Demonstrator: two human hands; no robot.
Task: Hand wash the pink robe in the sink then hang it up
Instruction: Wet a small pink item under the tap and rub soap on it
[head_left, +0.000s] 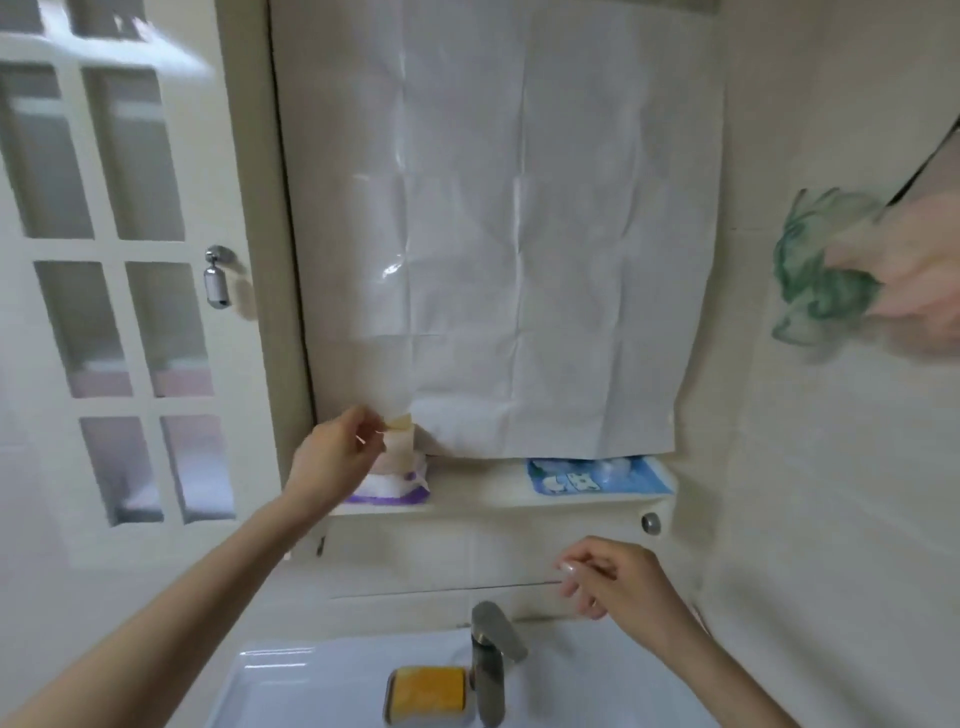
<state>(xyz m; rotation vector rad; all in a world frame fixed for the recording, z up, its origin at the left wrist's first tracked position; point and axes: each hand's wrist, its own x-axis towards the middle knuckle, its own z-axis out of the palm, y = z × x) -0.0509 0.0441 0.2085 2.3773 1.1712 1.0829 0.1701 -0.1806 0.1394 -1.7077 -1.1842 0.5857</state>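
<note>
The pink robe is not in view. The white sink (291, 670) lies at the bottom, with a grey metal tap (491, 654) at its back edge. My left hand (332, 457) reaches up to the wall shelf (483, 501), where its fingertips pinch the yellowish top of a small pale bottle (399, 441). My right hand (613, 582) hovers above and to the right of the tap. Its fingers are loosely curled and hold nothing.
A yellow soap bar in a dish (428, 693) sits left of the tap. The shelf holds a purple-and-white pack (395, 488) and a blue packet (597, 475). Creased white paper (498, 234) covers the mirror. A green mesh pouf (815, 275) hangs at right beside a blurred pale shape. A glazed door (119, 260) stands left.
</note>
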